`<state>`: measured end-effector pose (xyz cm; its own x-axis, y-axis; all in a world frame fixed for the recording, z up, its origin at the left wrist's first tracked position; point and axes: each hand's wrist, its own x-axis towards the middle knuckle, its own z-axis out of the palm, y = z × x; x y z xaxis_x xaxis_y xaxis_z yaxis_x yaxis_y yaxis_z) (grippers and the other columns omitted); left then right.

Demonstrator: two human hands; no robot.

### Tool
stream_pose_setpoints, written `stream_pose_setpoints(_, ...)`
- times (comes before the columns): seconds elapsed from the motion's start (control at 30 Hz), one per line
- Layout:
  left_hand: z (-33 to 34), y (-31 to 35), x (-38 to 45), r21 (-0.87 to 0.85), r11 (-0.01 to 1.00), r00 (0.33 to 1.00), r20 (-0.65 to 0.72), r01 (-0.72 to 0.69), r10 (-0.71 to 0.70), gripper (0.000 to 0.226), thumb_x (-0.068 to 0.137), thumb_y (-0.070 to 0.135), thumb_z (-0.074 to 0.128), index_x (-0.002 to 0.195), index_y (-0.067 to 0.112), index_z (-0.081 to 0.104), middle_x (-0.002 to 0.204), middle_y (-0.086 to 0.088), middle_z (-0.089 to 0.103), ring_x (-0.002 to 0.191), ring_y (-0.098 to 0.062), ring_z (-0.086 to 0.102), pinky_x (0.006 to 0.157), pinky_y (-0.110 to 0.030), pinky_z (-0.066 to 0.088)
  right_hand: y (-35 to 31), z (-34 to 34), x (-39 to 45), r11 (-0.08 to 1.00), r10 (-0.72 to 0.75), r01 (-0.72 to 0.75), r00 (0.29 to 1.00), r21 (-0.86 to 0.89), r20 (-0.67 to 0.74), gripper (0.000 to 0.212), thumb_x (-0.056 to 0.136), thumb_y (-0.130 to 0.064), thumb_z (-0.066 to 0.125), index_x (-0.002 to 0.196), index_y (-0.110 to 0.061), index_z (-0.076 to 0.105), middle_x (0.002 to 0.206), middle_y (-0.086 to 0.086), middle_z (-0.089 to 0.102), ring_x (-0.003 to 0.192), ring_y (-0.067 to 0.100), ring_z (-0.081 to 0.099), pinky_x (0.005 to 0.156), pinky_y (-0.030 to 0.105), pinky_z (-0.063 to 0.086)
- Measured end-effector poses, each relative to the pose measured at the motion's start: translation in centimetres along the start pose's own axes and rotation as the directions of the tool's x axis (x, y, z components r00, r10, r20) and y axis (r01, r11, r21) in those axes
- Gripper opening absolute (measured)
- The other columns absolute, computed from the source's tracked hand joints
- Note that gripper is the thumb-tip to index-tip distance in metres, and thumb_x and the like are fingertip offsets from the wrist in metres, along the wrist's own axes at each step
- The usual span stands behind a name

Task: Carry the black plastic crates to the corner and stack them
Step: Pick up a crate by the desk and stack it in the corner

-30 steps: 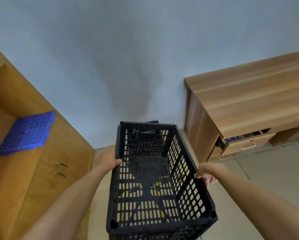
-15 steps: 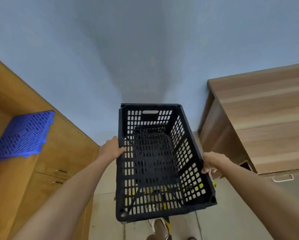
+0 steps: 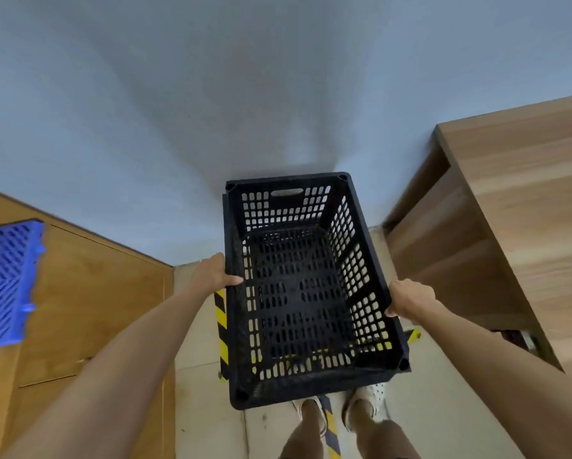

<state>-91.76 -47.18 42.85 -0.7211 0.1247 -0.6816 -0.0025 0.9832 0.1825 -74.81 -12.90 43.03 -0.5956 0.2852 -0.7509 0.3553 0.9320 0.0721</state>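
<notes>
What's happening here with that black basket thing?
A person is carrying an empty black plastic crate, gripping one long rim with the left hand and the other with the right hand. They stand facing the wall, between a wooden cabinet on their left and a wooden desk on their right. Yellow-and-black tape marks the floor below. Whether another crate sits underneath cannot be told.

Both arms stretched forward and down, bare forearms converging. Left hand [image 3: 213, 273] curled over left rim of black crate [image 3: 298, 293], thumb lying inside. Right hand [image 3: 410, 301] gripping right rim, fingers wrapped under edge. Knuckles up, wrists straight.
</notes>
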Motion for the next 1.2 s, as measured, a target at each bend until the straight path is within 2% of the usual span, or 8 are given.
stream_pose_setpoints(0.13,1.3,1.9,2.4,0.073,0.996,0.997,-0.068,0.045,-0.040,0.042,0.090,0.034,0.067,0.118,0.006,0.055,0.111,-0.011,0.066,0.110,-0.028,0.062,0.081,-0.029,0.039,0.0,1.2,4.3,0.999,-0.024,0.025,0.999,-0.029,0.026,0.036,0.088,-0.038,0.066,0.115,-0.014,0.059,0.110,0.003,0.064,0.104,0.025,0.064,0.076,0.033,0.047)
stream_pose_setpoints(0.23,3.4,1.1,5.7,-0.019,0.994,0.990,-0.087,0.106,-0.107,0.050,0.086,0.035,0.072,0.122,0.007,0.052,0.114,-0.011,0.067,0.108,-0.031,0.062,0.088,-0.036,0.046,-0.2,2.5,7.4,0.999,-0.048,0.048,0.997,-0.001,0.054,0.036,0.091,-0.036,0.062,0.118,-0.014,0.056,0.116,0.005,0.063,0.107,0.027,0.062,0.076,0.033,0.045)
stream_pose_setpoints(0.37,6.1,0.0,8.9,-0.070,0.978,0.977,-0.078,0.196,-0.201,0.047,0.084,0.034,0.074,0.117,0.010,0.051,0.109,-0.011,0.066,0.099,-0.032,0.063,0.084,-0.042,0.051,-0.9,4.7,11.2,0.996,-0.081,0.076,0.990,0.047,0.111,0.035,0.096,-0.028,0.058,0.124,-0.009,0.049,0.127,0.006,0.057,0.115,0.025,0.057,0.077,0.029,0.040)
stream_pose_setpoints(0.6,10.6,-2.8,12.4,-0.099,0.940,0.931,-0.141,0.326,-0.338,0.039,0.084,0.031,0.075,0.105,0.015,0.047,0.093,-0.008,0.065,0.086,-0.032,0.064,0.079,-0.047,0.056,-1.5,6.7,15.7,0.976,-0.214,0.202,0.953,0.075,0.213,0.058,0.079,-0.047,0.073,0.121,-0.015,0.051,0.119,0.007,0.064,0.109,0.027,0.061,0.081,0.034,0.048)
stream_pose_setpoints(0.7,10.8,-2.8,13.2,-0.087,0.942,0.937,-0.109,0.324,-0.332,0.040,0.084,0.026,0.074,0.110,0.014,0.045,0.096,-0.009,0.066,0.084,-0.030,0.065,0.076,-0.046,0.058,-1.7,4.9,17.5,0.936,-0.284,0.221,0.934,0.275,0.216,0.066,0.082,-0.047,0.071,0.134,-0.015,0.045,0.128,0.006,0.061,0.117,0.027,0.058,0.090,0.030,0.045)
stream_pose_setpoints(0.8,10.7,-3.3,13.8,-0.029,0.947,0.945,-0.066,0.321,-0.322,0.042,0.087,0.032,0.070,0.113,0.014,0.042,0.091,-0.007,0.066,0.078,-0.027,0.066,0.070,-0.044,0.060,-3.2,2.6,19.0,0.794,-0.247,0.174,0.968,0.582,0.048,0.061,0.092,-0.043,0.061,0.139,-0.012,0.038,0.134,0.009,0.056,0.123,0.029,0.053,0.097,0.034,0.043)
stream_pose_setpoints(0.93,10.8,-3.1,13.6,-0.029,0.959,0.957,-0.065,0.283,-0.284,0.051,0.093,0.066,0.036,0.107,0.017,0.033,0.079,-0.003,0.062,0.069,-0.021,0.063,0.063,-0.037,0.057,-4.8,2.1,20.8,0.841,-0.118,0.132,0.991,0.525,-0.059,0.057,0.092,-0.057,0.048,0.125,-0.010,0.043,0.112,0.011,0.063,0.098,0.032,0.062,0.080,0.044,0.053)
stream_pose_setpoints(1.2,11.6,-2.9,13.7,0.031,0.955,0.934,-0.218,0.295,-0.282,0.084,0.090,0.075,0.010,0.124,0.006,0.044,0.072,-0.004,0.058,0.070,-0.027,0.063,0.071,-0.044,0.058,-3.5,3.2,23.5,0.879,-0.190,0.250,0.965,0.406,-0.183,0.091,0.072,-0.092,0.009,0.097,-0.017,0.054,0.075,0.005,0.064,0.065,0.025,0.064,0.062,0.047,0.058)
